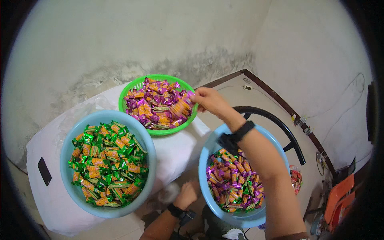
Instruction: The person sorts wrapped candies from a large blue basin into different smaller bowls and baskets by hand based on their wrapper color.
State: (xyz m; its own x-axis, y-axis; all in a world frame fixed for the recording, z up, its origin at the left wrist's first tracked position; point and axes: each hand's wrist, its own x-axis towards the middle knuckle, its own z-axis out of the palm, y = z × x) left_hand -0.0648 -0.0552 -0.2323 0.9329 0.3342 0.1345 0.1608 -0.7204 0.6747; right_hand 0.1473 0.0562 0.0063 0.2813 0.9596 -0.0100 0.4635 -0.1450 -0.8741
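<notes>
My right hand [208, 100] pinches a purple-and-orange wrapped candy [182, 104] by its purple end, over the right rim of a green plastic basket [121, 103]. Purple-wrapped candies [156, 90] fill that basket. My left hand [186, 193] is low between two light-blue plastic tubs; its fingers are hidden, and a blurred pale round thing [169, 193] shows beside it. The left tub [66, 177] is heaped with green-wrapped candies [111, 162]. Beneath my right forearm, the other tub [207, 192] holds mostly purple-wrapped candies [231, 171] with some green ones among them.
A white-covered table [45, 204] carries the left tub and the basket, with a black phone [44, 171] near its left edge. Behind the right tub curves a black armrest [270, 115]. An orange chair [339, 192] and a red packet [295, 180] are at right. A stained wall [150, 39] stands behind.
</notes>
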